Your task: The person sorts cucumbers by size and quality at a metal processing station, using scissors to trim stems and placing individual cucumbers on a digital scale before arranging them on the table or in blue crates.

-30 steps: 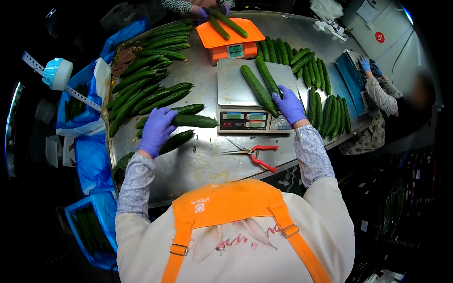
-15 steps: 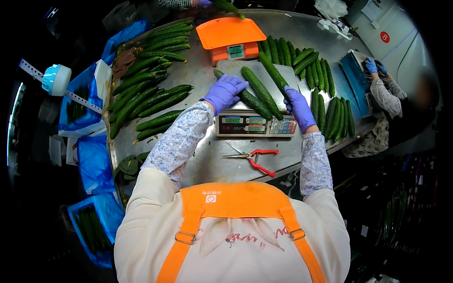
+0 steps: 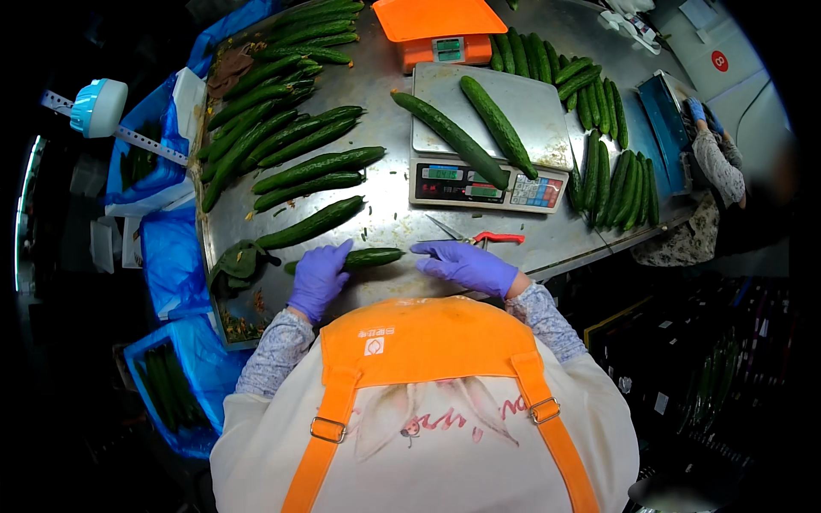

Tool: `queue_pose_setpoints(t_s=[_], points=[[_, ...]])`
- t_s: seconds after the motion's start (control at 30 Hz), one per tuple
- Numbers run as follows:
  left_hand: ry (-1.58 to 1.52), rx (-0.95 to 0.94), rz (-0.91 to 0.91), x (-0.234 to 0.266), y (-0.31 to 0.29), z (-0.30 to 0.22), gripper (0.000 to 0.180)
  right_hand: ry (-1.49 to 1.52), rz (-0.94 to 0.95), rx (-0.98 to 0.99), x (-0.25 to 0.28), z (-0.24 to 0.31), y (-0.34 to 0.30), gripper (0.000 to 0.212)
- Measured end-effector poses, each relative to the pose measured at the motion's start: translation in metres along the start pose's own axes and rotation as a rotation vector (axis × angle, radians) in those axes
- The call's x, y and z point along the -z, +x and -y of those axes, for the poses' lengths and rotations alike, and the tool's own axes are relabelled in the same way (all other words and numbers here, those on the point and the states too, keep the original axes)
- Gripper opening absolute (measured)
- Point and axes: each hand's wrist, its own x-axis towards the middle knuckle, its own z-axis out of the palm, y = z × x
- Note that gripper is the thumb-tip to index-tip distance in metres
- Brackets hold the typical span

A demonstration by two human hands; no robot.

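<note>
Near the table's front edge, my left hand (image 3: pixel 318 278) in a purple glove is closed over a cucumber (image 3: pixel 374 257); its right end sticks out past the fingers. My right hand (image 3: pixel 470 267), also gloved, has its fingers stretched out toward that cucumber's tip, with a small gap between. It partly covers a pair of red-handled shears (image 3: pixel 499 238), whose pointed blades show beyond the hand. Two cucumbers lie slanted on the flat pan of a digital scale (image 3: pixel 425 182): a left one (image 3: pixel 445 132) and a right one (image 3: pixel 496 124), both overlapping the display panel.
Rows of cucumbers (image 3: pixel 256 141) cover the table's left side; more bunches (image 3: pixel 611 192) lie right of the scale. An orange scale (image 3: pixel 436 21) stands behind. Blue-lined crates (image 3: pixel 167 291) line the left edge. At right, a co-worker's gloved hands (image 3: pixel 699 111) are by a blue tray (image 3: pixel 663 128).
Both hands have left the scale and come back to the front edge. The left has released its cucumber on the pan; the right no longer holds one. The left now grips another cucumber.
</note>
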Motion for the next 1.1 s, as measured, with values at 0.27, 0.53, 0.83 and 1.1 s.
queue_pose_setpoints(t_s=[0.27,0.53,0.83,1.1], points=[[0.038,0.209,-0.198,-0.027,-0.016,0.052,0.062,-0.177,-0.514,-0.096,0.051,0.016,-0.023,0.055],[-0.040,0.267,-0.235,-0.023,0.015,0.058,0.056,-1.164,-0.804,0.097,0.083,0.013,0.079,0.061],[-0.010,0.274,-0.248,-0.026,0.016,0.058,0.054,-0.773,-1.111,0.106,0.204,0.013,0.032,0.058],[0.002,0.281,-0.246,-0.026,0.015,0.056,0.054,-0.938,-0.959,-0.049,0.205,-0.011,0.036,0.057]])
